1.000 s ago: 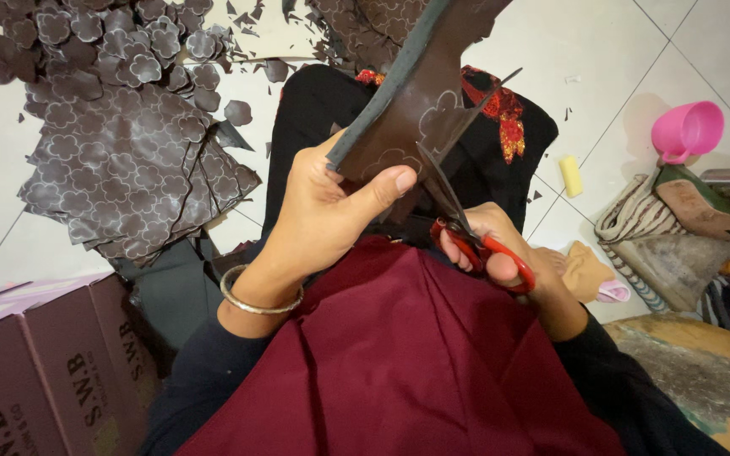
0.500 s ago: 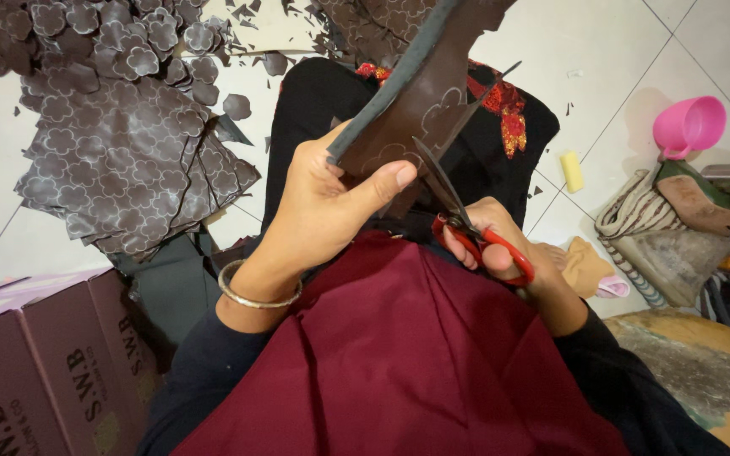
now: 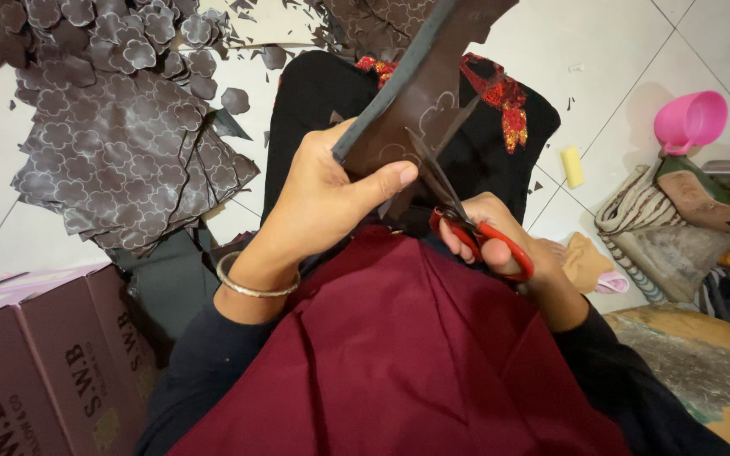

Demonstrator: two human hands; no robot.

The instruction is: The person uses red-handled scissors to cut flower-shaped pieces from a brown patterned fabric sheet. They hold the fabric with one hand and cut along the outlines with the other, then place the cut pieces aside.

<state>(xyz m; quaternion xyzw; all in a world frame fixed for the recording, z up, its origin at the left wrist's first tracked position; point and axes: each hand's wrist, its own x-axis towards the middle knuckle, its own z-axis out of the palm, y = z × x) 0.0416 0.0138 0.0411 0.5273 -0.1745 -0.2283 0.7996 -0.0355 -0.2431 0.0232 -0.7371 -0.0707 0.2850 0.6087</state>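
My left hand (image 3: 323, 198) grips a dark brown sheet (image 3: 420, 93) marked with flower outlines, thumb pressed on its lower edge, holding it up over my lap. My right hand (image 3: 500, 232) holds red-handled scissors (image 3: 475, 224), fingers through the loops. The blades point up into the sheet's lower edge, next to a drawn flower outline. A thin metal bangle (image 3: 251, 285) sits on my left wrist. A dark red cloth (image 3: 399, 363) covers my lap below both hands.
A pile of marked brown sheets and cut-out flower pieces (image 3: 120, 127) lies on the white tiled floor at the left. Purple cardboard boxes (image 3: 35, 355) stand at lower left. A pink plastic cup (image 3: 690, 121), a yellow block (image 3: 572, 166) and folded cloths (image 3: 661, 228) lie at the right.
The view has shifted slightly. The scissors stay in the sheet's lower edge and both hands keep their hold; the sheet has barely moved.
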